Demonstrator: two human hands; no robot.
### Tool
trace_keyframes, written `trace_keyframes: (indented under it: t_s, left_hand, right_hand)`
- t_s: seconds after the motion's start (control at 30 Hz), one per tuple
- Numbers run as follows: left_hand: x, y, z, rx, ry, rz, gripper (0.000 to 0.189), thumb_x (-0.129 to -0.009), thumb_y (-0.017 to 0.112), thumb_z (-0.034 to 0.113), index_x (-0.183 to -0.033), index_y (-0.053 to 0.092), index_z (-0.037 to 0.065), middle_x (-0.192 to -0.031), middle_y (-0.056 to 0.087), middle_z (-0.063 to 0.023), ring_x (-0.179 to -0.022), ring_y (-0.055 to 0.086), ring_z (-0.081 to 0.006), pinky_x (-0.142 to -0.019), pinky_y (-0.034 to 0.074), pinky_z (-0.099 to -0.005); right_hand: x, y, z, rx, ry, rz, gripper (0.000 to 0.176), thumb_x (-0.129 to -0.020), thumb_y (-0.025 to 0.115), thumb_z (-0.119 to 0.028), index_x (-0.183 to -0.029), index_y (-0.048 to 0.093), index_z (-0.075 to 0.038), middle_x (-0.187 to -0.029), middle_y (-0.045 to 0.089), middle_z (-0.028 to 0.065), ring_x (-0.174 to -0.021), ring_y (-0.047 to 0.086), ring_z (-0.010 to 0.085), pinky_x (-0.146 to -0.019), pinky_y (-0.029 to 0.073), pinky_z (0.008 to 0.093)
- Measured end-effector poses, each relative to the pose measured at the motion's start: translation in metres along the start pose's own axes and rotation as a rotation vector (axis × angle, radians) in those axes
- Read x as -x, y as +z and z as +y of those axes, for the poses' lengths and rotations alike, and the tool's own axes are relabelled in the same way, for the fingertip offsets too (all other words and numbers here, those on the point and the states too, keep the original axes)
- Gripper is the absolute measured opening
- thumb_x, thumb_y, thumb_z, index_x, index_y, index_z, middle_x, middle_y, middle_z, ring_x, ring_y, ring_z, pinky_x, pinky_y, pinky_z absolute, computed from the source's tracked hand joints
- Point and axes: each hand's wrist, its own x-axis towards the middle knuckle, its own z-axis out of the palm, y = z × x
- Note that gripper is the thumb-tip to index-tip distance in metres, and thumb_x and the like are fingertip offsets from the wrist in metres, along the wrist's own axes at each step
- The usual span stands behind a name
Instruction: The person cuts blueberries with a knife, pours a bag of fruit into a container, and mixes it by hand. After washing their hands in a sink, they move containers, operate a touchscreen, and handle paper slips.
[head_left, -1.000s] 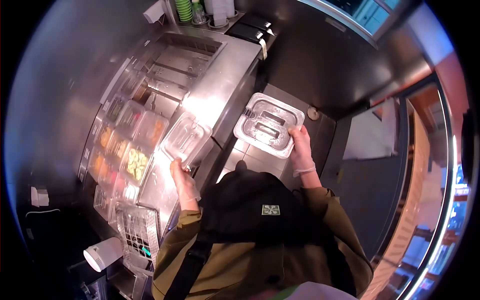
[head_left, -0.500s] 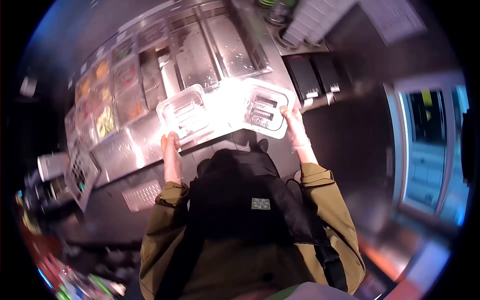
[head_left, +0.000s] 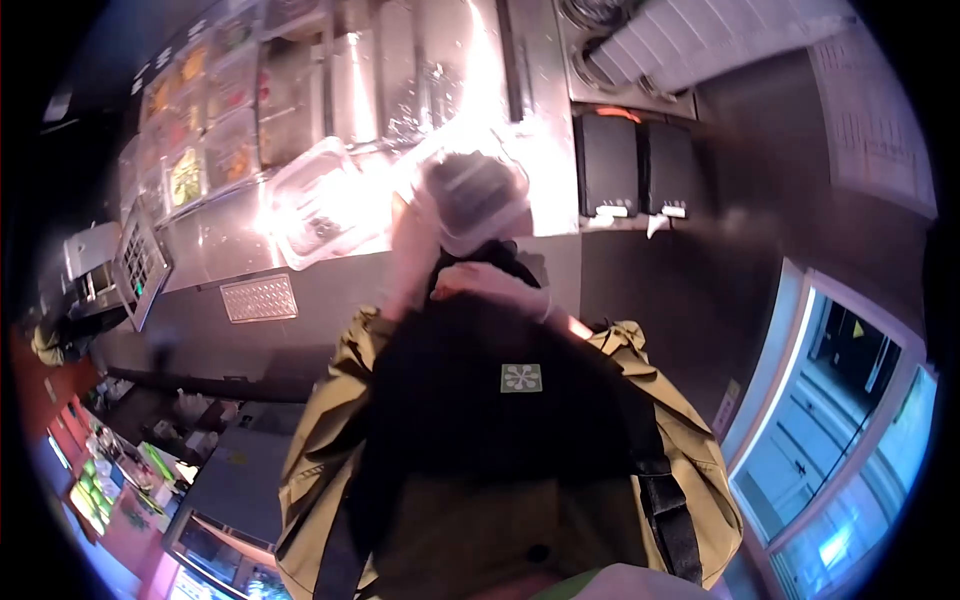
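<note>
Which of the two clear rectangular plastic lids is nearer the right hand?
The clear rectangular plastic lid on the right, just beyond the right hand; the other lid is farther left.

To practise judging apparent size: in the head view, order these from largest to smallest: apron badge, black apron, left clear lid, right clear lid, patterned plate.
1. Black apron
2. Left clear lid and right clear lid: too alike to rank
3. Patterned plate
4. Apron badge
</note>
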Motion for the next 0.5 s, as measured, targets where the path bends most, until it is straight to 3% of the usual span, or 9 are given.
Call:
trace_keyframes:
  t_s: [0.03,0.07,0.1,0.13,0.17,0.2,0.33,0.4,0.5]
  left_hand:
    - [-0.008,0.0,0.001,0.033,0.069,-0.006,0.046,-0.089,0.048,0.026,-0.116,0.037,-0.01,-0.1,0.055,-0.0219,-0.09,0.054,-0.0314,-0.077,0.042,-0.0374]
    - [-0.013,0.0,0.011,0.066,0.138,-0.015,0.052,-0.089,0.047,0.026,-0.124,0.033,-0.01,-0.108,0.052,-0.0246,-0.101,0.051,-0.032,-0.088,0.039,-0.0348]
    - [-0.021,-0.004,0.022,-0.045,0.312,-0.083,0.049,-0.092,0.045,0.021,-0.131,0.029,-0.003,-0.122,0.045,-0.0171,-0.109,0.046,-0.0282,-0.091,0.037,-0.0343]
    - [-0.031,-0.004,0.018,-0.196,0.222,-0.059,0.046,-0.092,0.044,0.022,-0.13,0.033,-0.001,-0.122,0.046,-0.0209,-0.114,0.043,-0.0327,-0.092,0.036,-0.0378]
    - [-0.047,-0.004,-0.002,-0.36,0.262,-0.037,0.056,-0.09,0.043,0.028,-0.132,0.028,-0.007,-0.125,0.042,-0.0278,-0.119,0.041,-0.0337,-0.098,0.032,-0.0331]
    - [-0.041,0.0,0.001,-0.342,0.257,-0.002,0.054,-0.09,0.043,0.028,-0.131,0.03,-0.006,-0.124,0.044,-0.0267,-0.116,0.043,-0.0339,-0.096,0.034,-0.0334]
    - [0.003,0.003,0.064,-0.558,0.05,0.039,0.046,-0.091,0.041,0.027,-0.123,0.04,-0.006,-0.114,0.053,-0.0217,-0.104,0.051,-0.0338,-0.09,0.039,-0.0357]
    - [-0.007,-0.006,-0.004,-0.364,0.15,0.208,0.041,-0.09,0.044,0.026,-0.118,0.044,-0.004,-0.104,0.056,-0.0178,-0.094,0.054,-0.0285,-0.084,0.041,-0.0344]
    - [0.044,0.008,-0.049,-0.105,0.146,0.408,0.035,-0.089,0.047,0.024,-0.113,0.048,-0.001,-0.094,0.058,-0.0119,-0.084,0.055,-0.02,-0.077,0.044,-0.0302]
  right_hand:
    - [0.01,-0.004,0.01,0.133,0.057,0.077,0.023,-0.088,0.044,-0.018,-0.091,0.058,0.001,-0.092,0.059,0.0027,-0.09,0.055,0.0129,-0.081,0.042,0.0262]
    - [0.015,-0.011,-0.01,-0.175,0.444,0.234,0.024,-0.089,0.043,-0.017,-0.086,0.058,0.001,-0.08,0.06,0.0044,-0.076,0.057,0.0124,-0.071,0.046,0.0259]
    - [0.024,-0.014,-0.001,-0.27,0.495,0.456,0.028,-0.088,0.044,-0.022,-0.082,0.059,0.0,-0.076,0.061,0.0057,-0.071,0.057,0.013,-0.068,0.046,0.0264]
    - [0.03,-0.015,0.008,-0.362,0.545,0.673,0.032,-0.086,0.045,-0.027,-0.078,0.061,-0.001,-0.071,0.061,0.007,-0.066,0.057,0.0136,-0.065,0.046,0.0269]
    - [0.035,-0.015,0.01,-0.376,0.582,0.734,0.032,-0.087,0.044,-0.027,-0.078,0.06,0.0,-0.072,0.061,0.0077,-0.066,0.057,0.0132,-0.065,0.046,0.0265]
    - [0.037,-0.014,0.007,-0.386,0.614,0.79,0.033,-0.087,0.043,-0.026,-0.077,0.06,0.001,-0.072,0.061,0.0083,-0.066,0.057,0.0127,-0.066,0.046,0.026]
    - [0.066,-0.004,0.01,-0.387,0.494,0.703,0.033,-0.088,0.043,-0.027,-0.082,0.057,0.002,-0.076,0.061,0.0088,-0.067,0.057,0.0133,-0.066,0.046,0.0256]
    - [0.091,0.0,0.026,-0.394,0.448,0.721,0.03,-0.089,0.043,-0.025,-0.083,0.057,0.001,-0.077,0.061,0.0083,-0.069,0.057,0.0137,-0.066,0.046,0.0258]
    - [0.158,-0.016,0.057,-0.367,0.409,0.713,0.026,-0.089,0.044,-0.024,-0.086,0.058,-0.002,-0.077,0.06,0.0071,-0.072,0.057,0.0138,-0.067,0.047,0.0256]
